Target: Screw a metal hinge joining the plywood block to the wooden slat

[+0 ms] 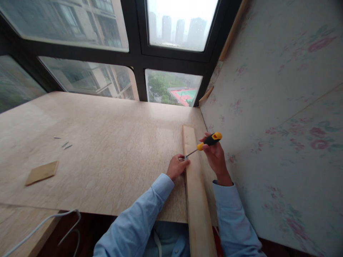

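Observation:
A long pale wooden board [197, 189] lies on the stone-look ledge, its near end reaching past the ledge's front edge. In my right hand [215, 157] is a screwdriver [211, 139] with a yellow and black handle, held tilted over the board. Its shaft slants down and left to a small shiny metal piece [185, 157] at the board's left edge. My left hand [179, 166] pinches that piece, fingers closed against the board. The exact shape of the metal piece is too small to tell, and my fingers partly hide it.
Several screws or nails [64, 144] lie on the ledge [115, 142] at the left, near a small flat wooden piece [43, 173]. A white cable [40, 225] curls at the lower left. Flowered wallpaper [281, 135] rises close on the right; dark-framed windows [139, 60] stand behind.

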The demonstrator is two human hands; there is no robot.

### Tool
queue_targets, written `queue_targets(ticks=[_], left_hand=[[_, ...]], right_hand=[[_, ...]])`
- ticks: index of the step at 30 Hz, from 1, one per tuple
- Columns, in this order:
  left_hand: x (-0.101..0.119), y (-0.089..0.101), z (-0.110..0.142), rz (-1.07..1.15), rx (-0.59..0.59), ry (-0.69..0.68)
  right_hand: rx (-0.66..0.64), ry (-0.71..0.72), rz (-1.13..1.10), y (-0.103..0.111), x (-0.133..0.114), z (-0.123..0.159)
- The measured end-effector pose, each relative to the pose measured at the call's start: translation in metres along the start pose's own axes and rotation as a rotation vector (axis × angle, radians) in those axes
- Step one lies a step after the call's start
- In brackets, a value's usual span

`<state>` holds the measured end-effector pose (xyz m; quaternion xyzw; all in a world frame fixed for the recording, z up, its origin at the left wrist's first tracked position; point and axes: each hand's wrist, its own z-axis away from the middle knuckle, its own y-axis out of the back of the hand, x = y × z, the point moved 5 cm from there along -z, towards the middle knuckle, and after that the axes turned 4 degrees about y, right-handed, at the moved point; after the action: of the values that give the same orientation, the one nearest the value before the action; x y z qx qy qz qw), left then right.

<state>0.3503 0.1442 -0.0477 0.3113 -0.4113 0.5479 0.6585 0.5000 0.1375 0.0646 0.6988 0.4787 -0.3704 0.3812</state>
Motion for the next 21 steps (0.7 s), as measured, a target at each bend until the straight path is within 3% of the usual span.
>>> queue_targets(ticks=[3,5,11,18,21], left_hand=[[0.0,0.0,0.0,-0.004,-0.004,-0.005],[0.001,0.0,0.0,-0.009,-0.006,-0.014],[0.0,0.001,-0.002,-0.027,0.005,-0.026],[0.0,0.0,-0.001,-0.044,0.006,-0.051],[0.001,0.001,-0.001,-0.057,0.021,-0.06]], right_hand=[[-0.123,-0.031,-0.217,-0.003,-0.005,0.002],[-0.17,-0.055,-0.235,-0.003,-0.003,0.003],[0.114,-0.016,0.165,0.008,0.01,0.0],[-0.16,-0.038,-0.163,-0.009,0.001,0.002],[-0.094,-0.057,-0.062,-0.005,0.005,0.002]])
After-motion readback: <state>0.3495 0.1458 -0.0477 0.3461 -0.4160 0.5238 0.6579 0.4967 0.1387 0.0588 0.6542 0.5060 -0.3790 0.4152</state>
